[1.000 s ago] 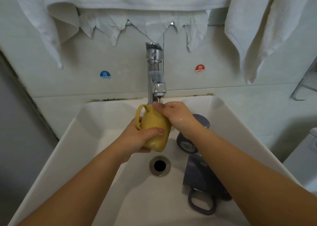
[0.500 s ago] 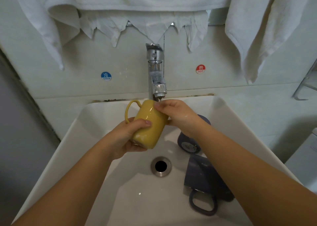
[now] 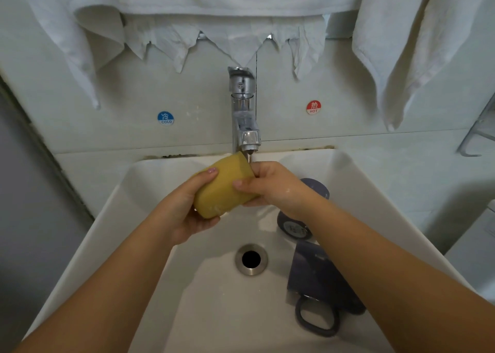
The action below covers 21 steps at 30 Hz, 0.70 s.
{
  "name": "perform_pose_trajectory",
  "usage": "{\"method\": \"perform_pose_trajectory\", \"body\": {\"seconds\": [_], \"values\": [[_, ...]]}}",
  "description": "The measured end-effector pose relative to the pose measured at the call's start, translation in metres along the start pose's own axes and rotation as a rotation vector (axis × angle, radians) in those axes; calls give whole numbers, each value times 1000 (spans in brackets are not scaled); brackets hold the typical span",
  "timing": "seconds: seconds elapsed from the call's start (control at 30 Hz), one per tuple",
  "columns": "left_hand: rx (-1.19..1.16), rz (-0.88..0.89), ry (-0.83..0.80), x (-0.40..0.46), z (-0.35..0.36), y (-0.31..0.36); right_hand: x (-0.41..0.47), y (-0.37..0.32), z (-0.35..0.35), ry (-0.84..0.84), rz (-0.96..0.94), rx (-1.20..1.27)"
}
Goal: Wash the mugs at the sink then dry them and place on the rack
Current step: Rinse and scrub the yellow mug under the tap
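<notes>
Rotated since half a second ago: yellow mug, handle now out of sight, tilted over white sink under faucet. Left hand wrapped round base; right hand fingers pinching rim. Two dark mugs lying right of drain.

Both bare forearms reach in from the lower corners, the left from 7 o'clock, the right from 4 o'clock, and meet just above centre. The left hand is cupped, palm up, fingers curled and thumb laid over the top toward 1 o'clock. The right hand faces it at 3 o'clock, wrist bent, fingers pinched closed toward 9 o'clock, wet droplets on its back
</notes>
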<state>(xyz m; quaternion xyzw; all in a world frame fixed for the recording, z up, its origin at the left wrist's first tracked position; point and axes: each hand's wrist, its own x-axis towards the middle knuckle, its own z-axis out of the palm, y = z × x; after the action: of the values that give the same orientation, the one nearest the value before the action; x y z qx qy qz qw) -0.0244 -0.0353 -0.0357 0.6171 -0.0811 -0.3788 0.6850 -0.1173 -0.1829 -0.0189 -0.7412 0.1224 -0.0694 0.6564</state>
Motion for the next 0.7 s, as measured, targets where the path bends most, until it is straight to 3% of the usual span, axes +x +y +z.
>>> {"method": "perform_pose_trajectory", "body": {"seconds": [0.13, 0.33, 0.57, 0.7], "values": [[3, -15, 51, -2, 3, -1, 0, -6, 8, 156, 42, 35], [-47, -96, 93, -6, 4, 5, -1, 2, -1, -14, 15, 88], [59, 41, -15, -10, 18, 1, -5, -8, 1, 184, 32, 132], [95, 87, 37, -11, 15, 7, -6, -7, -4, 11, 63, 312]]}}
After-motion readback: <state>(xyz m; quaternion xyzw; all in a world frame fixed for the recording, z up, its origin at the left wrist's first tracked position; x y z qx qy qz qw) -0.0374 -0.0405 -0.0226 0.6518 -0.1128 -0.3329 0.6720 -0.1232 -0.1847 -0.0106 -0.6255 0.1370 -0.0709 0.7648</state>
